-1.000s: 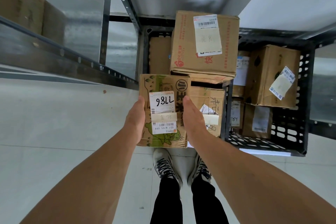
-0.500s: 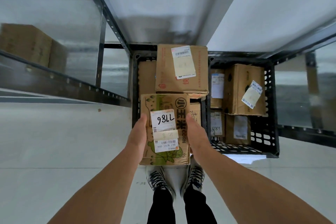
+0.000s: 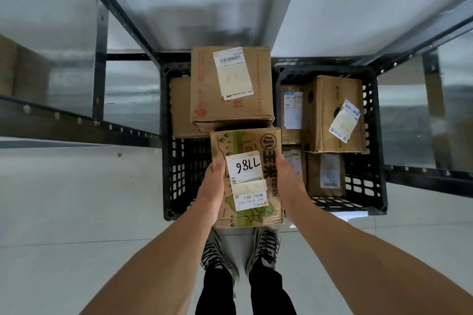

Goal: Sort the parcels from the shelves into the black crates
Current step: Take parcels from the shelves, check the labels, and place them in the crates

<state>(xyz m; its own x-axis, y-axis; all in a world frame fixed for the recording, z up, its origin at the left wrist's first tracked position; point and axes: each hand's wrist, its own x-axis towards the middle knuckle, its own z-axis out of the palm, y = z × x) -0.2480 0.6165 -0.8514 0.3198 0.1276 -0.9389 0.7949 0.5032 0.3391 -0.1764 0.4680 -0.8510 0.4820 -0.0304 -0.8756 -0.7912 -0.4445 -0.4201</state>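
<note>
Held parcel: a brown cardboard box with green corn artwork and a white label handwritten "7786" [image 3: 247,176] was held flat between both hands, over the near part of the left black plastic crate [image 3: 176,161], its near edge reaching past the crate's front rim.
Left hand: the left hand [image 3: 211,190] pressed the box's left side, thumb lying on the top face beside the label; the fingers were wrapped out of sight below, clamped on the box.
Right hand: the right hand [image 3: 290,183] pressed the right side likewise, fingers hidden under the box and gripping it.
Left crate contents: a large brown carton with a white shipping label [image 3: 231,87] sat at the far end, stacked on another brown box [image 3: 179,107], just beyond the held parcel.
Right crate: a second black perforated crate [image 3: 371,166] stood touching the first, holding a tall brown carton with a tilted label [image 3: 332,115] and several smaller labelled boxes [image 3: 326,174].
Surroundings: both crates stood on a pale tiled floor [image 3: 76,199] under black metal shelving [image 3: 102,59]; the person's patterned sneakers [image 3: 265,245] stood just before the crates.
</note>
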